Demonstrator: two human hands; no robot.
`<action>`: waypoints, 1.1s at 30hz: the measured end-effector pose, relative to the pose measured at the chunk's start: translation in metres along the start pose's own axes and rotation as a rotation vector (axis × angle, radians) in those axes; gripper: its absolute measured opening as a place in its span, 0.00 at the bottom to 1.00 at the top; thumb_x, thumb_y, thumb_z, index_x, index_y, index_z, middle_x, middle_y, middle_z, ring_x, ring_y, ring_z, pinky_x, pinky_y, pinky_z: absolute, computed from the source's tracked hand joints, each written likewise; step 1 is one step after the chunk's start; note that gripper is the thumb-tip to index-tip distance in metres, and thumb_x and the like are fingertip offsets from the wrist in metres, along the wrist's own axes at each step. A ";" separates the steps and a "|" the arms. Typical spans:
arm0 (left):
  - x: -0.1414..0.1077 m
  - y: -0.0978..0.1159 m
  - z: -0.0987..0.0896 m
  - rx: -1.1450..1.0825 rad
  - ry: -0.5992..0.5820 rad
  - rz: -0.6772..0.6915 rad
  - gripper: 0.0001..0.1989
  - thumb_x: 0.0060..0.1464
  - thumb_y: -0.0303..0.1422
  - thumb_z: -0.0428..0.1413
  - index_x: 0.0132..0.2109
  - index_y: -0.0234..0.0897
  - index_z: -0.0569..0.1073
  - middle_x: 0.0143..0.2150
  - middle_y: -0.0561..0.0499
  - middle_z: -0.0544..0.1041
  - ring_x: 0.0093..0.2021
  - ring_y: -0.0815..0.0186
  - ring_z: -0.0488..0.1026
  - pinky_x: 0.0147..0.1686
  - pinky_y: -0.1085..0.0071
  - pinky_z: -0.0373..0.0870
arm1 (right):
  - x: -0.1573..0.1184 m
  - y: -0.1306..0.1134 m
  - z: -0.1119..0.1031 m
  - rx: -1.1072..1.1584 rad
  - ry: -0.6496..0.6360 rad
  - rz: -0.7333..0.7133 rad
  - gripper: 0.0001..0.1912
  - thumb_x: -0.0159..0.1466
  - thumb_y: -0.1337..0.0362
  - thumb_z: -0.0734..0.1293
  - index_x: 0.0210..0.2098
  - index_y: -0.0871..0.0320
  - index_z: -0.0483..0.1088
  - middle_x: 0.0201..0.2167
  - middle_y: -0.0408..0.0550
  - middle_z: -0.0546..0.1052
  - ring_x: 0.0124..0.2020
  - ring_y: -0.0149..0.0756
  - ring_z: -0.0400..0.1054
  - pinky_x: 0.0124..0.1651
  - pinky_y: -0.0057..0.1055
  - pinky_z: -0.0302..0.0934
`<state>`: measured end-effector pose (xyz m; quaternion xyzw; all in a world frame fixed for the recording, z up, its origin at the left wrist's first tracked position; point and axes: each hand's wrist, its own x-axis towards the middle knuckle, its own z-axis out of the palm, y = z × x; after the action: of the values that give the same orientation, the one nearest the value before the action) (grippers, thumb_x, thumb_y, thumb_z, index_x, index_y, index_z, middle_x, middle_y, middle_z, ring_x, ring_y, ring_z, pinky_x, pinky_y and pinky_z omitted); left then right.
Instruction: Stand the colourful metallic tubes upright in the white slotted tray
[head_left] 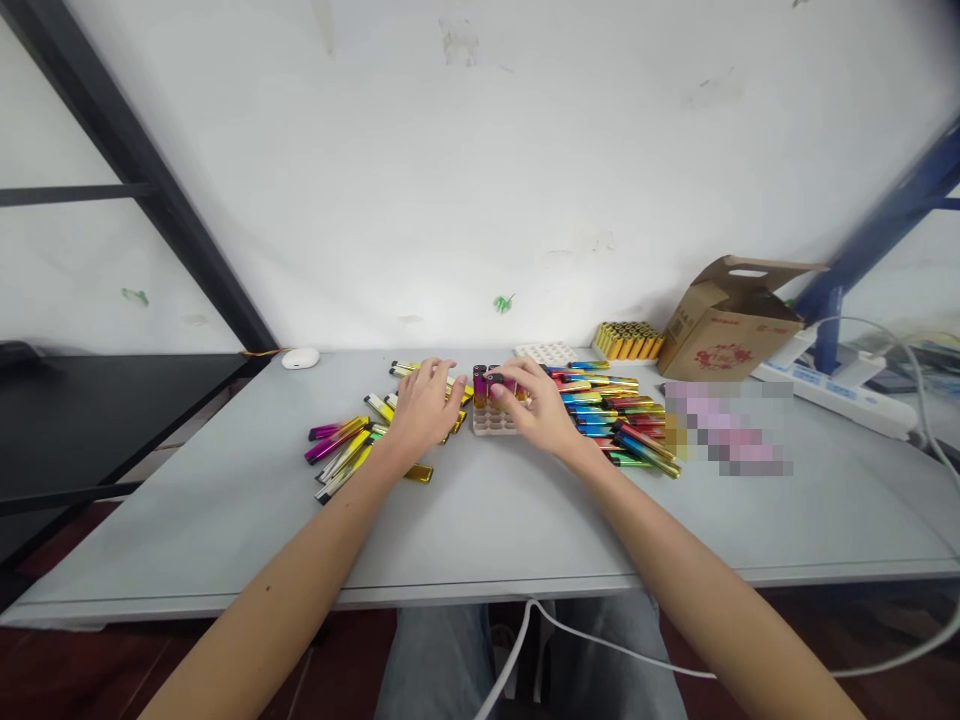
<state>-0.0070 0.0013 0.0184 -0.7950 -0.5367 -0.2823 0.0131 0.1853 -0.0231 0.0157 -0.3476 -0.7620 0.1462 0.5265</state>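
A small white case (301,358) lies on the grey table (487,535) between nine and ten o'clock from a pale holed tray (493,426). Nearer, at nine o'clock, spreads a loose heap of yellow, silver and magenta lighters (337,440), and above its right part hangs the left hand (426,405), thumb set well apart from the fingers; whether the fingertips touch a lighter I cannot tell. In the tray a purple-and-gold lighter (480,388) stands upright, and just beside it, at three o'clock, the right hand (536,408) pinches a black-topped lighter (495,380) narrowly between thumb and fingers. At one o'clock, behind that hand, lies a white holed tray (551,352); at three, a heap of multicoloured lighters (611,410). A block of upright yellow lighters (628,343) stands at two o'clock, an opened cardboard box (731,335) between two and three, and a white power strip (840,398) farther out towards three.
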 end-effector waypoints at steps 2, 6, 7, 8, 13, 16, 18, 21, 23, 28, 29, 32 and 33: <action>-0.001 0.001 -0.001 0.099 -0.035 -0.103 0.21 0.67 0.39 0.40 0.59 0.36 0.67 0.59 0.38 0.68 0.58 0.49 0.66 0.60 0.48 0.57 | -0.003 0.003 0.000 -0.171 -0.016 -0.064 0.12 0.68 0.59 0.62 0.46 0.55 0.74 0.41 0.51 0.74 0.45 0.41 0.68 0.51 0.40 0.63; -0.004 0.000 0.001 0.262 -0.167 -0.330 0.25 0.66 0.43 0.38 0.61 0.35 0.65 0.62 0.32 0.65 0.58 0.39 0.65 0.56 0.32 0.51 | -0.004 0.009 0.000 -0.316 -0.024 -0.077 0.12 0.69 0.62 0.62 0.48 0.55 0.73 0.42 0.52 0.77 0.46 0.42 0.69 0.51 0.40 0.64; -0.004 0.000 0.002 0.289 -0.206 -0.363 0.27 0.66 0.45 0.37 0.62 0.35 0.64 0.63 0.31 0.64 0.59 0.37 0.64 0.55 0.30 0.50 | -0.004 0.010 0.001 -0.331 -0.016 -0.073 0.12 0.69 0.62 0.62 0.48 0.55 0.73 0.43 0.52 0.77 0.46 0.42 0.69 0.51 0.40 0.64; -0.005 -0.001 0.002 0.310 -0.242 -0.385 0.28 0.66 0.46 0.36 0.62 0.35 0.64 0.64 0.30 0.62 0.59 0.36 0.63 0.54 0.29 0.50 | -0.004 0.011 0.001 -0.345 -0.007 -0.069 0.12 0.68 0.63 0.62 0.48 0.56 0.73 0.43 0.51 0.78 0.46 0.42 0.70 0.51 0.40 0.64; -0.007 -0.001 0.004 0.332 -0.335 -0.420 0.33 0.65 0.49 0.32 0.65 0.34 0.61 0.67 0.29 0.57 0.62 0.34 0.58 0.52 0.28 0.52 | -0.003 0.012 0.001 -0.400 0.010 -0.036 0.11 0.68 0.63 0.63 0.48 0.55 0.73 0.39 0.50 0.78 0.43 0.43 0.70 0.48 0.40 0.65; -0.006 -0.002 0.004 0.333 -0.329 -0.431 0.34 0.65 0.50 0.32 0.66 0.35 0.60 0.68 0.29 0.55 0.64 0.34 0.56 0.52 0.28 0.53 | -0.004 0.015 0.001 -0.420 0.031 -0.018 0.12 0.67 0.63 0.64 0.49 0.55 0.71 0.37 0.49 0.78 0.41 0.42 0.70 0.45 0.39 0.65; -0.005 -0.004 0.003 0.330 -0.326 -0.446 0.34 0.64 0.51 0.31 0.67 0.35 0.59 0.69 0.29 0.54 0.65 0.34 0.54 0.52 0.28 0.52 | -0.005 0.017 0.001 -0.442 0.034 -0.038 0.11 0.67 0.64 0.64 0.48 0.55 0.71 0.36 0.48 0.78 0.40 0.42 0.69 0.45 0.38 0.65; -0.003 -0.009 0.000 0.322 -0.350 -0.486 0.37 0.63 0.53 0.31 0.68 0.35 0.57 0.70 0.30 0.51 0.66 0.32 0.50 0.53 0.28 0.52 | -0.005 0.018 0.001 -0.489 0.012 -0.100 0.10 0.67 0.65 0.63 0.46 0.54 0.73 0.37 0.48 0.79 0.42 0.42 0.69 0.48 0.39 0.64; -0.001 -0.012 -0.003 0.322 -0.384 -0.522 0.38 0.62 0.54 0.30 0.69 0.34 0.55 0.71 0.30 0.51 0.67 0.32 0.49 0.53 0.28 0.52 | -0.005 0.018 0.001 -0.532 0.023 -0.136 0.10 0.68 0.65 0.62 0.46 0.54 0.73 0.40 0.50 0.78 0.43 0.42 0.68 0.49 0.40 0.63; 0.002 -0.014 -0.010 0.292 -0.455 -0.615 0.41 0.60 0.57 0.31 0.71 0.35 0.51 0.72 0.32 0.48 0.68 0.32 0.46 0.52 0.30 0.57 | -0.005 0.016 0.003 -0.607 0.080 -0.136 0.12 0.67 0.65 0.62 0.47 0.54 0.74 0.47 0.54 0.73 0.49 0.45 0.65 0.53 0.43 0.62; 0.002 -0.014 -0.011 0.278 -0.454 -0.617 0.41 0.60 0.57 0.32 0.71 0.36 0.51 0.72 0.31 0.48 0.68 0.32 0.47 0.51 0.30 0.58 | -0.005 0.016 0.003 -0.602 0.067 -0.125 0.13 0.67 0.65 0.62 0.48 0.54 0.74 0.47 0.54 0.72 0.49 0.45 0.65 0.53 0.44 0.62; 0.002 -0.014 -0.013 0.247 -0.434 -0.590 0.40 0.59 0.57 0.35 0.69 0.36 0.54 0.70 0.29 0.53 0.66 0.31 0.51 0.50 0.30 0.59 | -0.005 0.015 0.004 -0.578 0.021 -0.084 0.15 0.67 0.65 0.61 0.51 0.55 0.72 0.47 0.54 0.72 0.49 0.46 0.65 0.54 0.44 0.62; 0.001 -0.014 -0.013 0.243 -0.421 -0.574 0.40 0.60 0.57 0.36 0.69 0.35 0.56 0.69 0.27 0.54 0.65 0.30 0.52 0.49 0.29 0.59 | -0.005 0.014 0.004 -0.572 0.012 -0.071 0.16 0.67 0.65 0.61 0.52 0.55 0.72 0.47 0.54 0.72 0.49 0.46 0.65 0.54 0.45 0.62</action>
<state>-0.0241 0.0039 0.0263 -0.6456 -0.7582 -0.0392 -0.0831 0.1882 -0.0160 0.0019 -0.4558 -0.7809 -0.0952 0.4165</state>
